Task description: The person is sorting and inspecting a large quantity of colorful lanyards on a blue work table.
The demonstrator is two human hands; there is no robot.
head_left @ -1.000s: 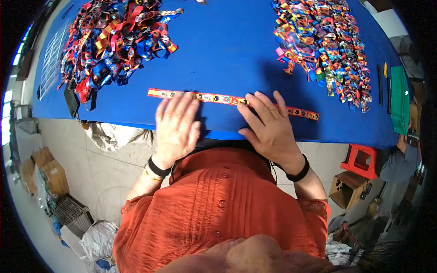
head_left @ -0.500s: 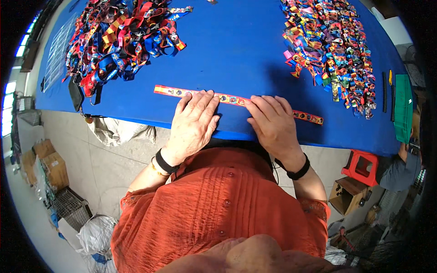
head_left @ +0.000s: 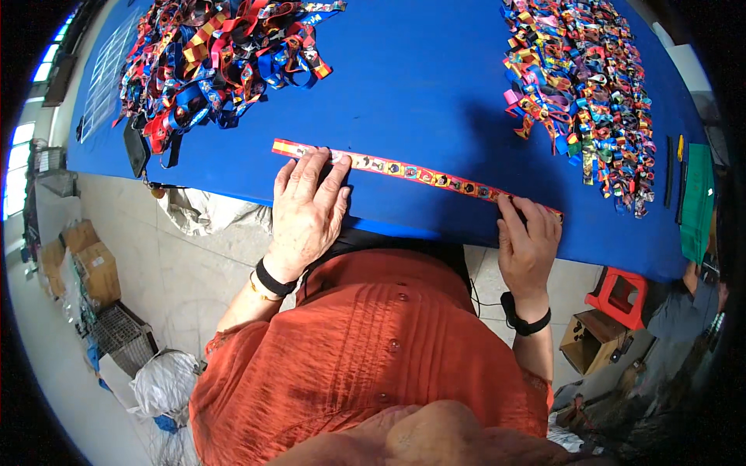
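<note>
A flat lanyard strap (head_left: 423, 175), red and yellow with small printed figures, lies slanted across the blue table near its front edge. My left hand (head_left: 309, 203) rests with outstretched fingers across the strap close to its left end. Near the other end, the slightly bent fingertips of my right hand (head_left: 531, 242) press down on the strap, the thumb apart on the near side. They cover part of that end. Between my hands the strap runs straight, its printed side up.
A tangled heap of colourful lanyards (head_left: 225, 66) lies at the far left, and rows of bundled lanyards (head_left: 598, 93) at the far right. A green strip-shaped object (head_left: 697, 203) sits at the right edge. A red stool (head_left: 618, 297) and a cardboard box (head_left: 594, 342) stand below.
My right hand has slid right along the strap to near its end. My left hand has shifted slightly left, uncovering the strap's middle. The view has moved a little.
</note>
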